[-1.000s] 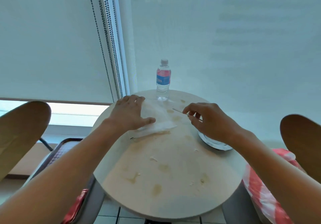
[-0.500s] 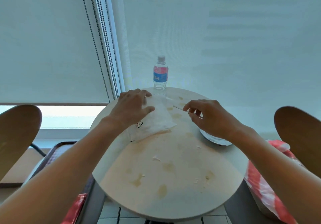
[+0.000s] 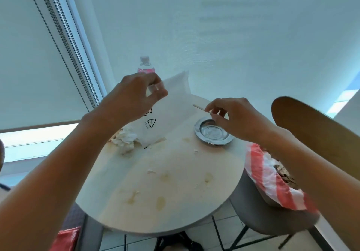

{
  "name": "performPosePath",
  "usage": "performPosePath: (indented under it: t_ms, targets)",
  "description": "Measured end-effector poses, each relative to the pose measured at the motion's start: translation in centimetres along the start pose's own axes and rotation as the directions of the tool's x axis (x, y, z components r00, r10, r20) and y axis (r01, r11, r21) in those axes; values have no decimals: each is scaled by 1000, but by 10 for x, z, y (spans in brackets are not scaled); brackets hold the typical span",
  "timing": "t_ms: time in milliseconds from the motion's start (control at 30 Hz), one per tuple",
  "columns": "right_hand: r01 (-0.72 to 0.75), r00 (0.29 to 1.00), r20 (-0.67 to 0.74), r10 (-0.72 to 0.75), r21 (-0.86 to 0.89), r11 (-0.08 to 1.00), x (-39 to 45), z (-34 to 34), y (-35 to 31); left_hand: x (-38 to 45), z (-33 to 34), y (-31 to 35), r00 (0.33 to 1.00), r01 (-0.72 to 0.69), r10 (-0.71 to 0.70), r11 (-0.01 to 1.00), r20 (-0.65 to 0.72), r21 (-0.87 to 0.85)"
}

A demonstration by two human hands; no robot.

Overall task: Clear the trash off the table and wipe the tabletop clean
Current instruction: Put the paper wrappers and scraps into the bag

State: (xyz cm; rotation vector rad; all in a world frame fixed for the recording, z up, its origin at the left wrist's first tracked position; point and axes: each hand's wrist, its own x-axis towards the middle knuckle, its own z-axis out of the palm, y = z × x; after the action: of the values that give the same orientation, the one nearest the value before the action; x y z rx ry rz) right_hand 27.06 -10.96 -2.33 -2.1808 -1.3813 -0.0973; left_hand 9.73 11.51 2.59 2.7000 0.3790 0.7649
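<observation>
My left hand (image 3: 134, 96) pinches a clear plastic bag (image 3: 171, 110) printed with a recycling mark and holds it lifted above the far side of the round table (image 3: 175, 202). A crumpled white tissue (image 3: 124, 139) lies on the table under the bag. My right hand (image 3: 233, 118) grips a thin wooden stick (image 3: 200, 108) above a round metal ashtray (image 3: 213, 132). Brown stains and small white scraps (image 3: 152, 170) dot the tabletop.
A water bottle (image 3: 145, 65) stands at the far edge, partly behind my left hand. On a grey chair (image 3: 259, 208) to the right sits a red-and-white striped bag (image 3: 272, 180). A wooden chair back (image 3: 311, 130) rises at right. Blinds hang behind.
My left hand has lifted the plastic bag off the table, uncovering the crumpled tissue. My view has swung left, and the ashtray now shows under my right hand.
</observation>
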Motion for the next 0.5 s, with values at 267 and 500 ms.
performPosePath:
  t_ms: [267,500]
  targets:
    - [-48,999,-15,47,-25,999,-43,-43,61,20,50,61,996,75,-69,990,55,-116]
    - [-116,993,-30,114,-64,991,-92,-95,142,44,118,151,987,127,-100,964,123,-235]
